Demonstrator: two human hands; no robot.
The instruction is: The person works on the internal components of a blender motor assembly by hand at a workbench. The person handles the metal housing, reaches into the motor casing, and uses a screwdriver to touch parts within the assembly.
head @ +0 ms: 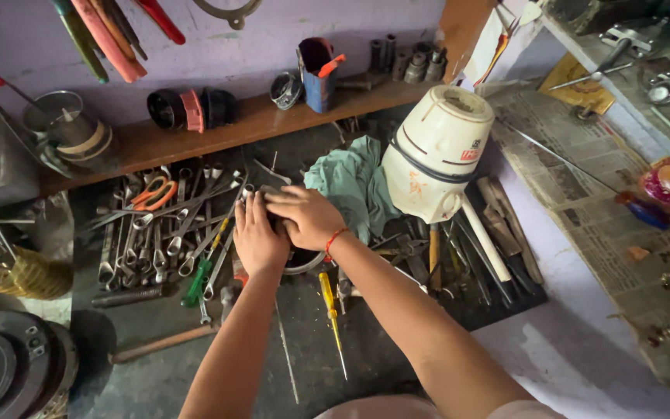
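The head camera looked straight down on a cluttered dark worktop (pixel 350 341). Both hands met near the centre of the picture over a round dark part with a metal rim (pixel 308 262). Most of that part was hidden beneath the hands, so its kind could not be made out. The left hand (pixel 257 237) lay flat on its 9 o'clock side, fingers stretched toward 12 o'clock. The right hand (pixel 304 213), with a red thread at the wrist, curled over the top with fingers bent. Whether either hand truly gripped the part could not be told.

At 9 o'clock from the hands lay a heap of spanners (pixel 164 233) with orange-handled pliers (pixel 153 194) on top. A yellow-handled screwdriver (pixel 331 310) lay at 6 o'clock. At 2 o'clock a cream-coloured appliance body (pixel 436 155) stood tilted, beside a green cloth (pixel 350 182). A wooden shelf (pixel 219 132) ran along 12 o'clock, carrying a blue can (pixel 317 74). Newspaper sheets (pixel 591 202) covered the surface at 3 o'clock. Tools hanging at the top edge were cut off.
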